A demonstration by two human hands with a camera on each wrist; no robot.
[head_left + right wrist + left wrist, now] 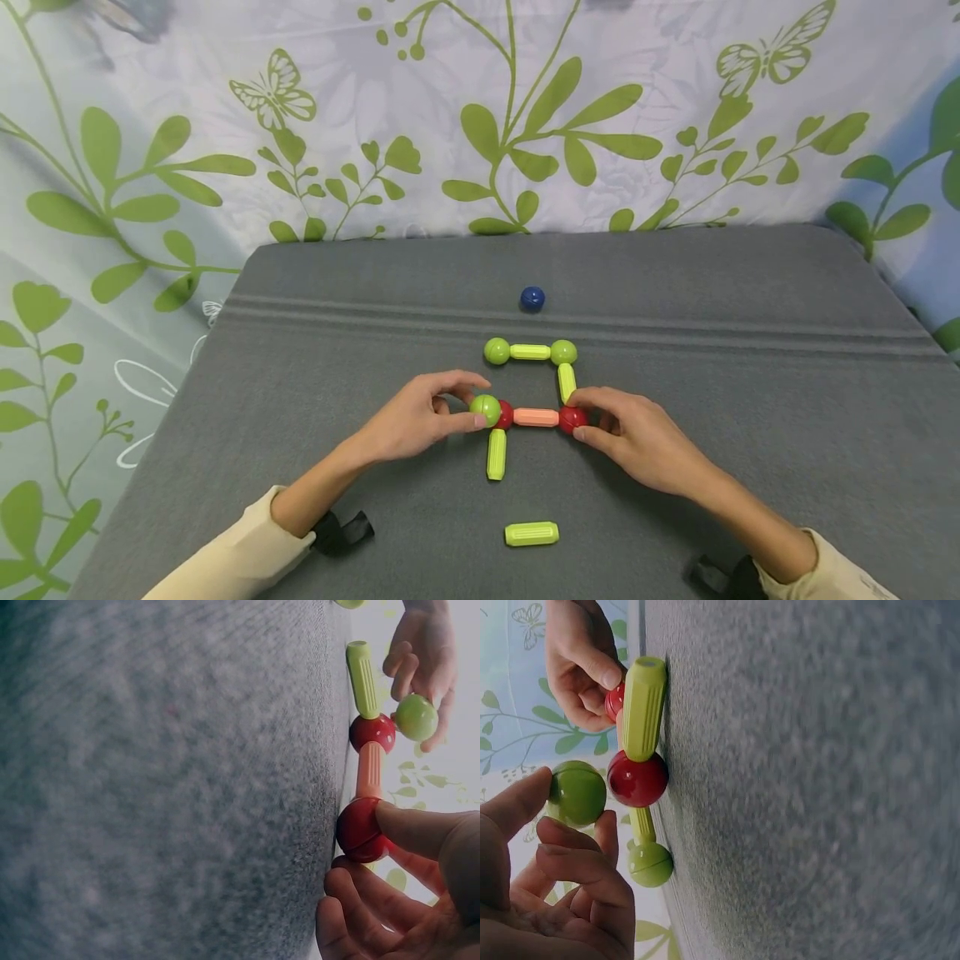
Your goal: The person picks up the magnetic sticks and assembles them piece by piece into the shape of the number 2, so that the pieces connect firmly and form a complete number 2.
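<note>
Between thumb and fingers, my left hand pinches a green ball. The ball is held just above a red ball in the left wrist view. My right hand grips another red ball at the right. An orange rod joins the two red balls. From the left red ball a yellow-green rod points towards me. Another yellow-green rod runs from the right red ball to a green ball, and a further rod links that to a green ball.
A dark blue ball sits farther back on the grey cloth-covered table. Nearer to me lies a loose yellow-green rod. A leaf-patterned curtain hangs behind the table.
</note>
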